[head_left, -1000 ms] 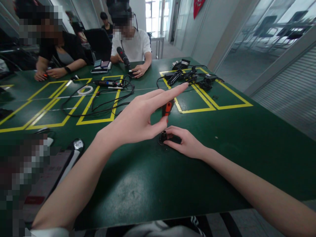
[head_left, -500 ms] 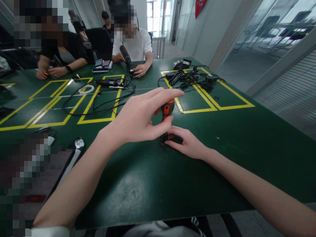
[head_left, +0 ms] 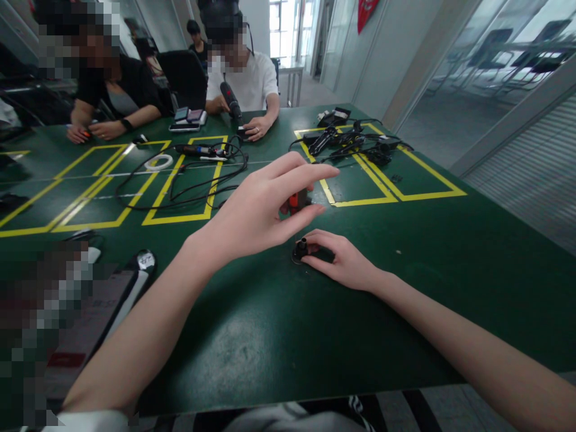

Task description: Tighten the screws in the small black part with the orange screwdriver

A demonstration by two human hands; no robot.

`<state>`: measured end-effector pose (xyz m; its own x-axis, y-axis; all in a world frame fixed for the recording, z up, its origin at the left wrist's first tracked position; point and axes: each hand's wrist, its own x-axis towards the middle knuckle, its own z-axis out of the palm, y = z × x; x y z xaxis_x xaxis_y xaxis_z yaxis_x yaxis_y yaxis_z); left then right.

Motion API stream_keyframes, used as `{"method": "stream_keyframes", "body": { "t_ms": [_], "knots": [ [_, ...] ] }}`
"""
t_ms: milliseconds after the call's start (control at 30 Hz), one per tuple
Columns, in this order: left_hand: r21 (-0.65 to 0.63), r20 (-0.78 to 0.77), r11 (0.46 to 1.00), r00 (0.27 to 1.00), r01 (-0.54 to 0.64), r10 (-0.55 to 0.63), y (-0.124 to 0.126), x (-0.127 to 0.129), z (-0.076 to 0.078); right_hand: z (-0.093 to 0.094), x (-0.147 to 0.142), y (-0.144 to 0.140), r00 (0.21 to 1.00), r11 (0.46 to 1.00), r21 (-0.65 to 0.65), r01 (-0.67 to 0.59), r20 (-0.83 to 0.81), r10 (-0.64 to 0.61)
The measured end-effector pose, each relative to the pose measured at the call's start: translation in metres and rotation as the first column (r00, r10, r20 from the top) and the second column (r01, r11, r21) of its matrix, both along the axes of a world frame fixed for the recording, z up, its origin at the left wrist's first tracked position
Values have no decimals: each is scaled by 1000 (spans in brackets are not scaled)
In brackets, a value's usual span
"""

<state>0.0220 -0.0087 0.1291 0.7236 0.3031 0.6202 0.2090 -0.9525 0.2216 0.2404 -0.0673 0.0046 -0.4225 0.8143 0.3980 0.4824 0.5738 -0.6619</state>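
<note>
My left hand [head_left: 258, 210] is raised over the middle of the green table [head_left: 270, 324]. Its thumb and fingers pinch the orange and black handle of a small screwdriver [head_left: 294, 201], which stands nearly upright. Just below it my right hand [head_left: 344, 261] lies on the table and holds down a small black part [head_left: 299, 249] with a short round post. The screwdriver's tip is hidden behind my left thumb, just above that post.
Yellow tape boxes mark the table. Loose black cables [head_left: 189, 186] and a white tape roll [head_left: 157, 162] lie at mid left, and a heap of black devices [head_left: 348, 141] at the far right. Two people sit at the far edge. A black and white gadget [head_left: 141, 264] lies near left.
My left hand has curled its fingers down around the screwdriver handle and turned slightly. The handle has sunk behind my fingers. My right hand has stayed on the black part.
</note>
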Motion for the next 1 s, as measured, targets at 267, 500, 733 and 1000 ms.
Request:
{"method": "stream_keyframes", "body": {
  "t_ms": [267,500,733,1000],
  "knots": [
    [-26,-45,1000,999,13,-15,-1,0,2,1,0,0,1000,1000,-18,-1,-1,1],
    [-19,-65,1000,998,24,-25,-2,1,2,-1,1,0,1000,1000,-8,4,0,-4],
    [-26,-66,999,997,28,-30,-3,1,1,1,0,-1,1000,1000,-17,0,-6,0],
    [-35,-78,998,996,46,-49,-3,1,1,0,0,-1,1000,1000,-3,6,1,-6]
  ]
}}
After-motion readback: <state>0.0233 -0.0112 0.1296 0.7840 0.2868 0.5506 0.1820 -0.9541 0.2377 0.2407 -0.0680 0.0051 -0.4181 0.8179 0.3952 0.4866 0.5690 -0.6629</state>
